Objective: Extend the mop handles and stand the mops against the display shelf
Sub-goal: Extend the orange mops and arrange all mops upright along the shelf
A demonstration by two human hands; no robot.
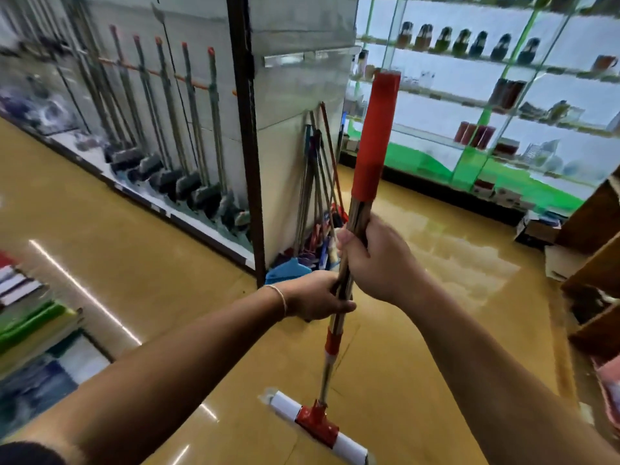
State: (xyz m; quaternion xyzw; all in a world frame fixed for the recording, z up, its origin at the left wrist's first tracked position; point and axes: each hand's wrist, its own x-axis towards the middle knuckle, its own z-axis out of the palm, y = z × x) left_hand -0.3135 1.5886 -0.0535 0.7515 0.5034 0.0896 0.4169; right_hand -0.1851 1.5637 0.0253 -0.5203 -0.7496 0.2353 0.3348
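Note:
I hold one mop upright in front of me. Its metal handle [355, 213] carries a long red grip [377, 135] at the top and a red-and-white collar [332, 345] lower down. The white mop head [349, 448] with a red bracket rests on the floor. My right hand [379, 260] grips the metal tube just under the red grip. My left hand [318, 297] grips the tube directly below it, above the collar. Several other mops [318, 182] lean against the end of the display shelf [295, 105] behind.
Brooms [188, 129] stand in a row along the shelf's left side. Glass shelving [486, 105] with bottles and cups runs across the back right. Wooden shelves [597, 263] and boxes are at the right edge, stacked goods [30, 317] at the left. Glossy yellow floor lies between.

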